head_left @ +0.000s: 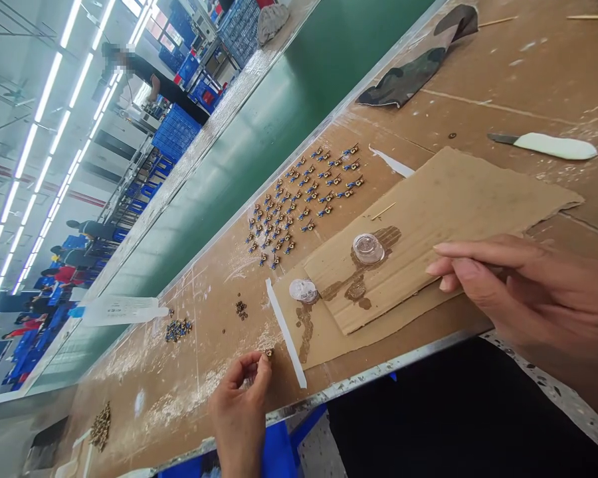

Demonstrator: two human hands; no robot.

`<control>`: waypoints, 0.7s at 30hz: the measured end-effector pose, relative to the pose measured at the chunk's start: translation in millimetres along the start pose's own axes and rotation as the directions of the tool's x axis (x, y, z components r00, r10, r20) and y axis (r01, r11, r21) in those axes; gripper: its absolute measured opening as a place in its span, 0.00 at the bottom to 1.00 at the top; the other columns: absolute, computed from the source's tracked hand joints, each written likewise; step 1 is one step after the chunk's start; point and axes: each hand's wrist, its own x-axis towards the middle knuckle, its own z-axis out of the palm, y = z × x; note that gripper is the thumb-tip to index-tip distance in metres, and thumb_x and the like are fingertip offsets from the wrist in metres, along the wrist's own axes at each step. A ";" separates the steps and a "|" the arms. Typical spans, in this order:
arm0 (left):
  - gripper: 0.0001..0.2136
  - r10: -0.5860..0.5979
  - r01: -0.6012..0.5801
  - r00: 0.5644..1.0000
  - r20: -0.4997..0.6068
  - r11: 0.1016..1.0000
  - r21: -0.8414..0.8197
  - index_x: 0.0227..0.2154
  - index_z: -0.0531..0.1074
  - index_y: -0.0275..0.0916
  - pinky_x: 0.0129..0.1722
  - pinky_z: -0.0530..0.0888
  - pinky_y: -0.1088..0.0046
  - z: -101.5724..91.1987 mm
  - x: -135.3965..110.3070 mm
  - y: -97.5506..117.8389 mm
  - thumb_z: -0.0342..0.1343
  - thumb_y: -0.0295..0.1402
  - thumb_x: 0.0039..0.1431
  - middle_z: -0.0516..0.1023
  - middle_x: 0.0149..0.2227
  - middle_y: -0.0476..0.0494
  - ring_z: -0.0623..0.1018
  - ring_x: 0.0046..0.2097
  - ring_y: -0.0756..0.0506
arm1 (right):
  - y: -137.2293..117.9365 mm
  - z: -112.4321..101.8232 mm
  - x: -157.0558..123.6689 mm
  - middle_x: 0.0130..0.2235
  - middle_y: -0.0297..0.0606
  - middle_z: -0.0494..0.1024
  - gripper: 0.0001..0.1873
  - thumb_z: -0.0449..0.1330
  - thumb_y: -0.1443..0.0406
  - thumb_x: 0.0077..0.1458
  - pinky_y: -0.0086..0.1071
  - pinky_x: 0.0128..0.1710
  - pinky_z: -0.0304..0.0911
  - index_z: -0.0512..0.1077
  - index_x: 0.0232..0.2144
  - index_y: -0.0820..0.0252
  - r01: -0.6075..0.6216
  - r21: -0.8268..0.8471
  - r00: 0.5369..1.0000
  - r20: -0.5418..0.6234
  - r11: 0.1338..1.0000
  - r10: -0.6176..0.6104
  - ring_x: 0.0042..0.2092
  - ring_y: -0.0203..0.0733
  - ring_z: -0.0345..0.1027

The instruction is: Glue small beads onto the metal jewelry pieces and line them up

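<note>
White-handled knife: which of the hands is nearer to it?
Right. The right hand is below the white-handled knife in the picture, apart from it; the left hand is much farther off, down and to the left.

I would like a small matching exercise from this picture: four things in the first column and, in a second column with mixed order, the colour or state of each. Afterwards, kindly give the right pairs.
Column one
1. Left hand
2. Knife
3. Bottle
4. Cloth

Column two
A. Lying on its side, with a blue cap
B. Camouflage-patterned
C. Pinching a small part between thumb and index finger
D. Lying flat, with a white handle

Right pairs: 1-C, 2-D, 3-A, 4-B
</note>
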 end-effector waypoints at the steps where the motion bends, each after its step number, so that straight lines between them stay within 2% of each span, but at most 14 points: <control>1: 0.17 0.016 -0.016 1.000 0.001 1.000 0.017 0.25 0.77 0.39 0.32 0.70 0.70 -0.1 0.3 1.4 0.60 0.49 0.42 0.79 0.26 0.45 0.77 0.30 0.43 | 0.9 -0.2 0.2 0.30 0.25 0.78 0.08 0.54 0.62 0.60 0.26 0.25 0.59 0.73 0.38 0.52 0.010 -0.003 1.000 0.001 1.000 -0.010 0.29 0.27 0.71; 6: 0.13 0.073 -0.071 0.997 -0.009 0.989 0.132 0.24 0.76 0.42 0.32 0.69 0.70 -0.4 -0.8 12.6 0.59 0.47 0.43 0.77 0.23 0.48 0.75 0.28 0.44 | 10.7 1.0 -0.9 0.31 0.26 0.78 0.10 0.53 0.59 0.60 0.25 0.22 0.60 0.73 0.39 0.52 0.060 0.024 0.997 0.042 0.998 -0.061 0.27 0.26 0.70; 10: 0.11 0.106 -0.104 0.994 0.005 0.973 0.208 0.23 0.76 0.43 0.31 0.68 0.71 -1.6 3.3 17.4 0.57 0.45 0.45 0.77 0.23 0.50 0.74 0.25 0.45 | 15.3 3.7 -1.7 0.32 0.28 0.78 0.13 0.50 0.58 0.61 0.25 0.29 0.65 0.73 0.40 0.54 0.045 0.085 0.996 0.075 0.995 -0.052 0.32 0.28 0.72; 14: 0.12 0.114 -0.132 0.990 0.084 0.956 0.261 0.23 0.77 0.44 0.30 0.69 0.70 -6.6 9.9 21.1 0.56 0.46 0.45 0.77 0.22 0.50 0.74 0.24 0.45 | 14.4 3.8 1.2 0.30 0.30 0.78 0.10 0.53 0.62 0.60 0.22 0.31 0.66 0.72 0.40 0.57 0.130 0.113 0.990 0.037 0.985 -0.135 0.31 0.27 0.72; 17: 0.13 0.109 -0.131 0.989 0.103 0.963 0.237 0.24 0.77 0.43 0.31 0.70 0.70 -10.4 5.3 24.0 0.56 0.47 0.47 0.78 0.24 0.49 0.76 0.27 0.44 | 13.0 0.8 1.9 0.29 0.30 0.78 0.09 0.52 0.65 0.60 0.21 0.30 0.65 0.72 0.40 0.58 0.160 0.152 0.987 0.000 0.975 -0.162 0.29 0.26 0.71; 19: 0.14 0.125 -0.128 0.992 0.032 0.981 0.145 0.24 0.77 0.43 0.33 0.72 0.70 -9.7 -5.2 22.5 0.57 0.48 0.47 0.79 0.27 0.49 0.78 0.32 0.43 | 9.1 -0.7 -0.3 0.29 0.31 0.77 0.09 0.52 0.66 0.60 0.21 0.31 0.65 0.72 0.39 0.59 0.187 0.195 0.982 -0.005 0.963 -0.190 0.30 0.27 0.71; 21: 0.13 0.158 -0.158 0.981 -0.109 0.987 0.011 0.26 0.77 0.43 0.38 0.73 0.71 -4.5 -20.8 17.6 0.59 0.48 0.47 0.80 0.29 0.49 0.79 0.36 0.43 | 0.2 1.0 -5.7 0.30 0.32 0.77 0.08 0.53 0.68 0.59 0.20 0.32 0.66 0.72 0.39 0.59 0.251 0.275 0.962 0.034 0.928 -0.271 0.31 0.27 0.71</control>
